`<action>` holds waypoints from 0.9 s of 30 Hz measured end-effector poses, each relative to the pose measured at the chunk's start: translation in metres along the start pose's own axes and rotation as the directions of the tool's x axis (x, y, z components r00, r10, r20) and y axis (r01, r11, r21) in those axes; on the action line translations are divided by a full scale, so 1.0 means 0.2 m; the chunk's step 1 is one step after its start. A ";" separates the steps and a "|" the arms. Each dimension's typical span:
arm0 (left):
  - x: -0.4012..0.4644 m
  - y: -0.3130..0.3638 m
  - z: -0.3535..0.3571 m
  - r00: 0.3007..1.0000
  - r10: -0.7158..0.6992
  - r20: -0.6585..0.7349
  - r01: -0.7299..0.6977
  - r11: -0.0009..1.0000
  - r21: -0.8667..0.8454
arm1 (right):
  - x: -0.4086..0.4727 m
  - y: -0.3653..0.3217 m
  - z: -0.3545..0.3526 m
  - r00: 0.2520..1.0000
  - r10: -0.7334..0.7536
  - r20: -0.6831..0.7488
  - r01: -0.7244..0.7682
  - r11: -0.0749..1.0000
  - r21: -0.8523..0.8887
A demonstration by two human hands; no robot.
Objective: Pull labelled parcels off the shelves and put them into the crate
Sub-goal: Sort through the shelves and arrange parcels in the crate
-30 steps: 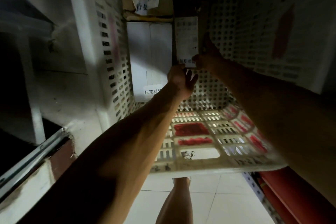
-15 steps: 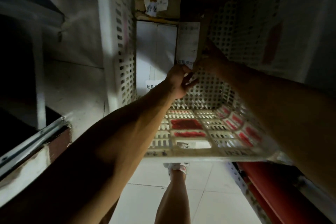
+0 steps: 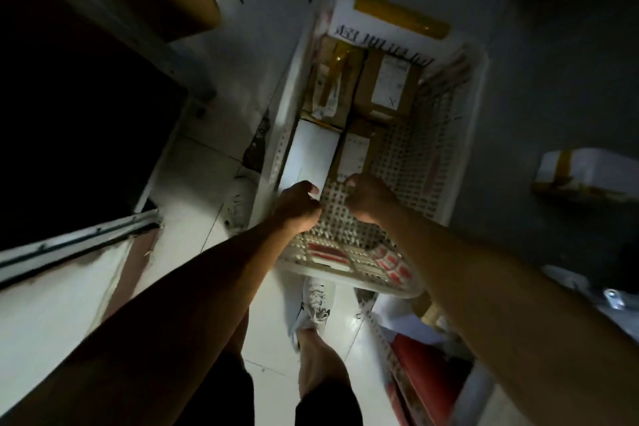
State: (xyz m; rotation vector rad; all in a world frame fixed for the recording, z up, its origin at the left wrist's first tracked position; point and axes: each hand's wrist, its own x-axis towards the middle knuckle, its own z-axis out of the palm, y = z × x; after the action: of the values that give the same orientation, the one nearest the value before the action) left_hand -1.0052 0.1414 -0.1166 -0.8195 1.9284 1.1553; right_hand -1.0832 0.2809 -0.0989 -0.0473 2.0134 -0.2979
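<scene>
Now both hands sit inside the crate: right hand pinches the brown labelled parcel (long axis running away), left hand curled just beside, apparently empty

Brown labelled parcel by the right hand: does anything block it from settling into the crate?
Nothing visible does. The brown labelled parcel already lies inside the white crate, beside the white box and in front of two more cardboard parcels. The right hand touches its near end; the left hand is at the white box.

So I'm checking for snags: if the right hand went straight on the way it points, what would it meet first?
Probably the brown labelled parcel just beyond the right hand in the crate; depth is unclear.
</scene>
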 end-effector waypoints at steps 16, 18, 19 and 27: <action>-1.93 -0.43 -0.31 0.896 -0.056 -0.440 0.185 0.949 0.255 | -1.62 -0.52 0.40 0.870 -0.469 0.150 0.379 0.442 -0.813; -2.11 -0.55 -0.27 0.864 -0.126 -0.487 0.242 0.953 0.184 | -1.75 -0.61 0.51 0.853 -0.472 0.222 0.399 0.316 -0.861; -2.19 -0.61 -0.25 0.848 -0.153 -0.508 0.269 0.949 0.163 | -1.82 -0.65 0.57 0.841 -0.476 0.257 0.413 0.258 -0.873; -2.78 -1.17 0.14 0.693 -0.397 -0.602 0.417 0.902 -0.115 | -2.24 -0.78 1.26 0.726 -0.472 0.500 0.494 -0.148 -0.857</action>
State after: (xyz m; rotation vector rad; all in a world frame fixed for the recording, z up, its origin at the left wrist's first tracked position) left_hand -0.5148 0.1575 0.2345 -1.6764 2.0837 0.6099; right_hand -0.6747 0.1560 0.2257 -1.7936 1.6534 0.7492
